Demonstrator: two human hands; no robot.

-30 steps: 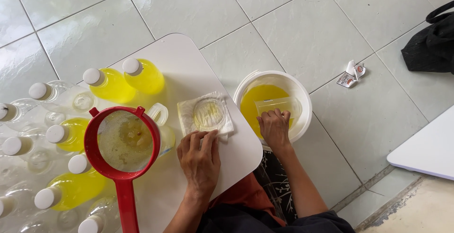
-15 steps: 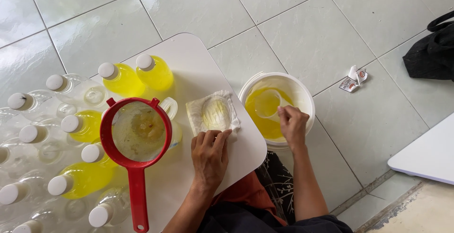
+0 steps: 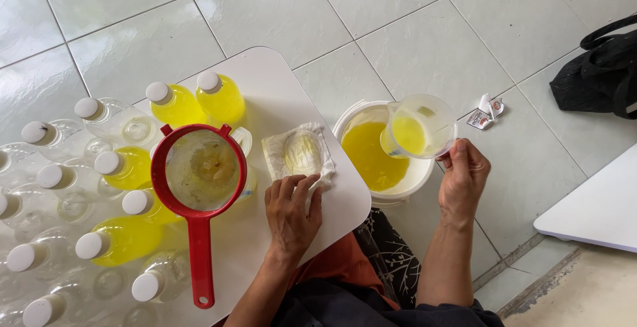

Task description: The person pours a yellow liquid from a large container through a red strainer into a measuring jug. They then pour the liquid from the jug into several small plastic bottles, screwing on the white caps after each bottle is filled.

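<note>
Jug (image 3: 419, 128) of clear plastic is held by the right hand (image 3: 463, 180) over the white bucket (image 3: 346, 118), with the fingers closed around its handle at about 4 o'clock from the jug body. The jug is tilted, its mouth being turned toward 1 o'clock and its long axis running roughly from 7 to 1 o'clock; yellow liquid is seen pooled in its lower side. More yellow liquid is held in the bucket, which is set on the tiled floor just beside the table (image 3: 279, 81) at 3 o'clock. The left hand (image 3: 292, 211) is laid flat on the table, fingers narrowly spread, the fingertips being pressed on the near edge of a folded white cloth (image 3: 298, 154). A red strainer (image 3: 199, 174) is placed at 9 o'clock from the cloth, its handle pointed toward 6 o'clock. Capped bottles (image 3: 174, 105), some yellow and some clear, are ranged beyond it toward 9 o'clock.
</note>
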